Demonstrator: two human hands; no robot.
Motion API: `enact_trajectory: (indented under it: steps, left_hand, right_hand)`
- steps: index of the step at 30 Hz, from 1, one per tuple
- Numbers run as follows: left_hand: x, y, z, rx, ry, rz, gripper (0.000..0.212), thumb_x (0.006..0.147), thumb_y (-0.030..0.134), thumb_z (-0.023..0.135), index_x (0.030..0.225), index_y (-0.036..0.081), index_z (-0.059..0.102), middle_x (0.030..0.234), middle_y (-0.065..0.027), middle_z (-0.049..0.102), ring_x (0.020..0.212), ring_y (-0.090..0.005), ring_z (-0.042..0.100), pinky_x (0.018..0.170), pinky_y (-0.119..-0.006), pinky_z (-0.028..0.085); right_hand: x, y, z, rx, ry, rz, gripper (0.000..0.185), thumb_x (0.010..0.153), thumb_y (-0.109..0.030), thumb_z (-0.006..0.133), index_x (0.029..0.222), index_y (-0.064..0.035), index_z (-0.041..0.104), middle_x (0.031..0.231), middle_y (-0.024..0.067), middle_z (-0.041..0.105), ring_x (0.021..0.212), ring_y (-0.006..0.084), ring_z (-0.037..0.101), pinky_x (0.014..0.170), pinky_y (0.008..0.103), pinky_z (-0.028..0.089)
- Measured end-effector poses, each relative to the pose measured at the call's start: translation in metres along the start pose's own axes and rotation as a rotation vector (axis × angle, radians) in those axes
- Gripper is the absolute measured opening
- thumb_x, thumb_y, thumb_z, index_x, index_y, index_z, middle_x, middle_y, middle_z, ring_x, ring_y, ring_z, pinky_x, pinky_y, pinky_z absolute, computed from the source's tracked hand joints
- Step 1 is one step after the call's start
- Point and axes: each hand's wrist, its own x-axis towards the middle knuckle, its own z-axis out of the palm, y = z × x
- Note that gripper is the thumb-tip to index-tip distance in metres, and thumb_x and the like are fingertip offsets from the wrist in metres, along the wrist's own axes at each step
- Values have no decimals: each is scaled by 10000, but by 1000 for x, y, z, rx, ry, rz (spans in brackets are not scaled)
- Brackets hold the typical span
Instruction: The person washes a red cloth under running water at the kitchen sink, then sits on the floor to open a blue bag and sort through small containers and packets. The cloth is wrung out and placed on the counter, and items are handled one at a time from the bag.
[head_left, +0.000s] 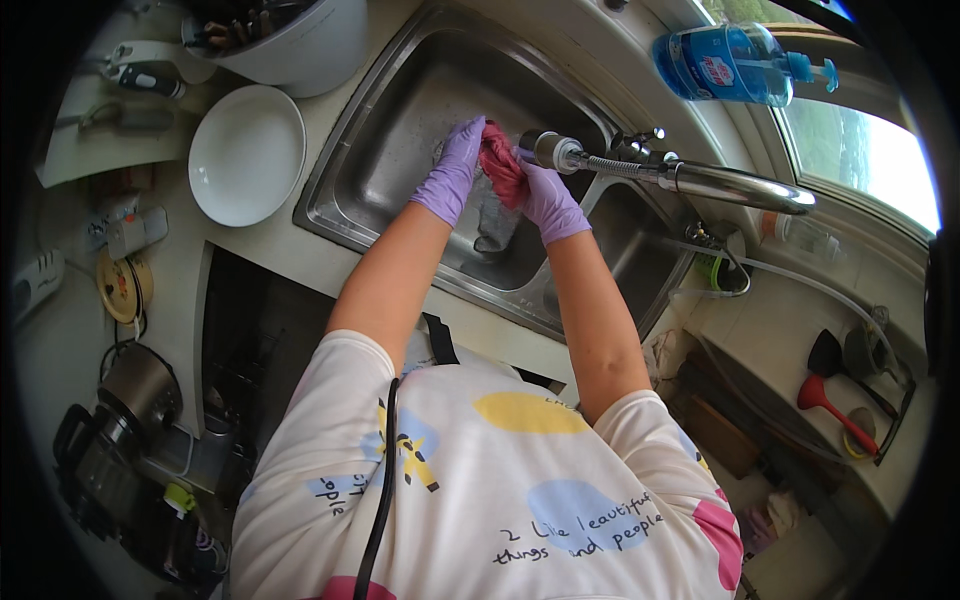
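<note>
Both my hands wear purple rubber gloves and are over the larger basin of a stainless steel sink (390, 127). Between them a wet, bunched pink cloth (501, 165) is stretched. My left hand (456, 166) grips its left end, and my right hand (550, 196) grips its right side, just under the faucet head (550, 151). Below the pink cloth a grey cloth (496, 223) lies low in the basin, partly hidden by it. My fingertips are mostly covered by the cloth and the gloves.
The chrome gooseneck faucet (739, 187) arches over from the right. A blue pump bottle of detergent (724, 66) stands by the window. A white bowl (247, 156) rests on the counter left of the sink. A smaller basin (626, 217) adjoins at right. Utensils, including a red ladle (832, 409), lie further right.
</note>
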Motion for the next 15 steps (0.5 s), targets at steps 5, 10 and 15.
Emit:
enact_trajectory:
  steps: [5,10,15]
  left_hand:
    - [-14,-22,3,-47,-44,-17,384,830,299,522,1114,44,486,1037,-113,560,884,-223,554,714,-326,480]
    - [-65,-21,3,-541,-363,-400,453,858,466,384,1207,180,434,1173,-41,504,1051,-198,478,844,-384,413]
    - [-91,-1,7,-661,-381,-360,507,847,566,314,1240,256,396,1233,-6,466,1121,-190,434,891,-442,381]
  right_hand:
    - [-11,-7,-15,84,-118,168,229,894,-163,439,1079,-38,493,972,96,579,776,210,596,623,301,502]
    - [-6,-6,-22,49,-229,141,257,884,-180,480,1093,-31,489,1050,106,553,927,241,575,772,349,499]
    - [12,-2,-15,-517,-91,-221,334,857,-220,554,1105,-7,488,1028,109,567,928,199,561,821,329,462]
